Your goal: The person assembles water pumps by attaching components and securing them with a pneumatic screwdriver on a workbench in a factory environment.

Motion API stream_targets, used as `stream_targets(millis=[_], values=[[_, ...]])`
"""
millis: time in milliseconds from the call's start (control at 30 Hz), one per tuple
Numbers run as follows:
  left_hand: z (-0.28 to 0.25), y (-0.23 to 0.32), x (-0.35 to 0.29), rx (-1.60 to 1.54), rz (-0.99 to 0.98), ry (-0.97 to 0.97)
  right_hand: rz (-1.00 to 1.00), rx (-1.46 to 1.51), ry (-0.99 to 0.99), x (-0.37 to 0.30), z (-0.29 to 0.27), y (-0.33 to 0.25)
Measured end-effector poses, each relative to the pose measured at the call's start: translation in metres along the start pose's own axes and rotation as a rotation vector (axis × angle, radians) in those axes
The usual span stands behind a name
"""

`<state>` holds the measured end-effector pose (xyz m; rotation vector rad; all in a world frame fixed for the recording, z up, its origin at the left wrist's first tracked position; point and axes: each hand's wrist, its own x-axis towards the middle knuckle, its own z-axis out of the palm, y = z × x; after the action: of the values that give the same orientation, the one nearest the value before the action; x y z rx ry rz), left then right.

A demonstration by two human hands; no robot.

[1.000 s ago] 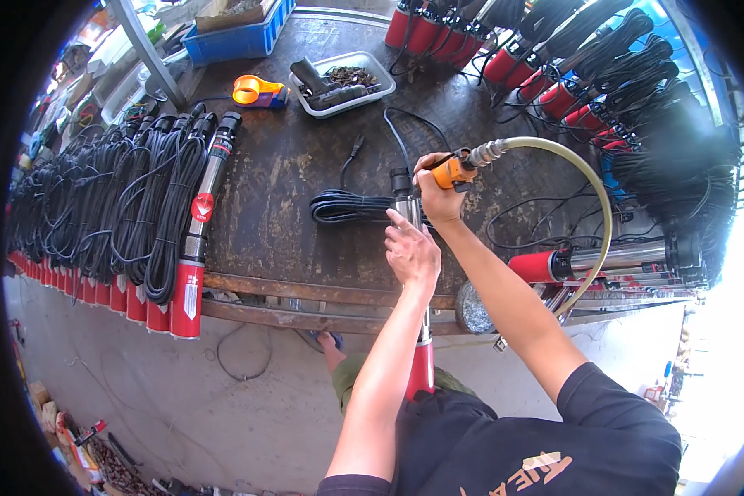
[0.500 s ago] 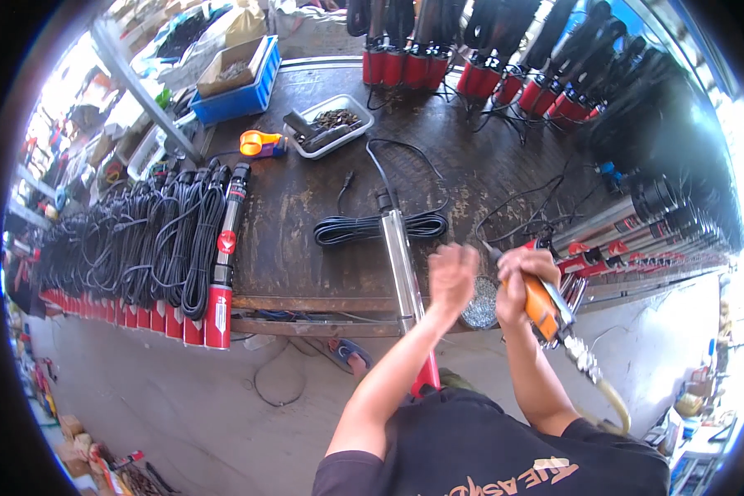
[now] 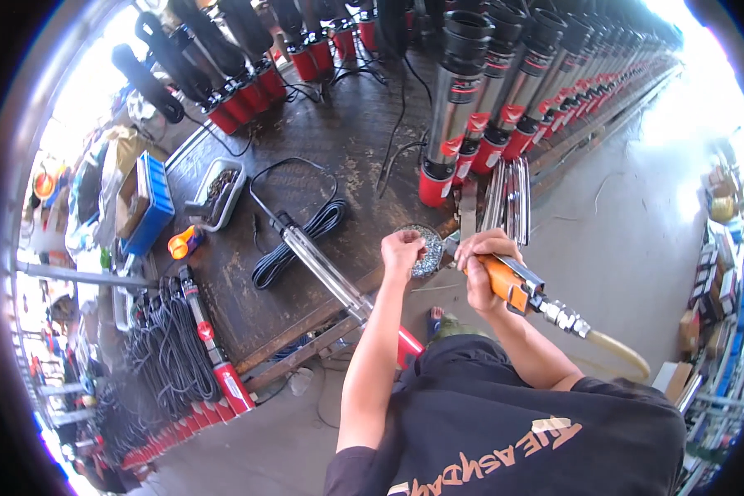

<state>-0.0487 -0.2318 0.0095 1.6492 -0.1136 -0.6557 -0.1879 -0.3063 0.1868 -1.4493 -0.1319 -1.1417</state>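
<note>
My left hand [image 3: 403,252] is at the left rim of a round dish [image 3: 427,263] of small silver metal pieces, its fingers curled together. Whatever they hold is too small to make out. My right hand [image 3: 486,263] grips an orange air tool [image 3: 507,283], from which a pale hose [image 3: 628,354] runs back on the right. A silver tubular pump [image 3: 326,273] with a red end slants off the bench edge toward my body, left of my left forearm. A black cable coil [image 3: 310,240] lies under its upper part.
Upright pumps [image 3: 455,107] with red bases line the right side of the dark bench [image 3: 231,306]. Bright metal strips [image 3: 508,198] stand beside them. To the left are a white tray [image 3: 225,194] of small parts, an orange tape dispenser [image 3: 184,242], a blue crate [image 3: 153,207] and cable-wrapped pumps [image 3: 169,351].
The view has swung to the right. My left hand has gone from beside the pump to the dish, its fingers now drawn together. The air tool stays in my right hand.
</note>
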Motion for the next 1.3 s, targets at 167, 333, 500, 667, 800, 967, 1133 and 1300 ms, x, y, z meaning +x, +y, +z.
stream_targets(millis=[167, 333, 500, 667, 800, 967, 1133, 1300], values=[[-0.027, 0.032, -0.061, -0.940, -0.214, -0.306, 0.082, 0.204, 0.142, -0.010, 0.007, 0.003], [-0.049, 0.054, -0.109, -1.094, -0.168, -0.313, 0.126, 0.346, 0.159, -0.013, 0.027, -0.004], [-0.062, 0.057, -0.135, -1.179, -0.163, -0.286, 0.207, 0.380, 0.128, -0.019, 0.051, -0.012], [-0.070, 0.054, -0.158, -1.266, -0.150, -0.223, 0.242, 0.442, 0.079, -0.029, 0.067, -0.011], [-0.073, 0.052, -0.175, -1.322, -0.253, -0.069, 0.293, 0.520, 0.054, -0.046, 0.073, -0.006], [-0.082, 0.029, -0.180, -1.240, -0.413, 0.129, 0.340, 0.387, -0.135, -0.079, 0.086, 0.010], [-0.103, -0.034, -0.156, -1.379, -0.519, 0.299, 0.369, 0.161, -0.441, -0.117, 0.100, 0.060], [-0.123, -0.055, -0.137, -1.544, -0.559, 0.215, 0.555, 0.205, -0.378, -0.130, 0.115, 0.095]])
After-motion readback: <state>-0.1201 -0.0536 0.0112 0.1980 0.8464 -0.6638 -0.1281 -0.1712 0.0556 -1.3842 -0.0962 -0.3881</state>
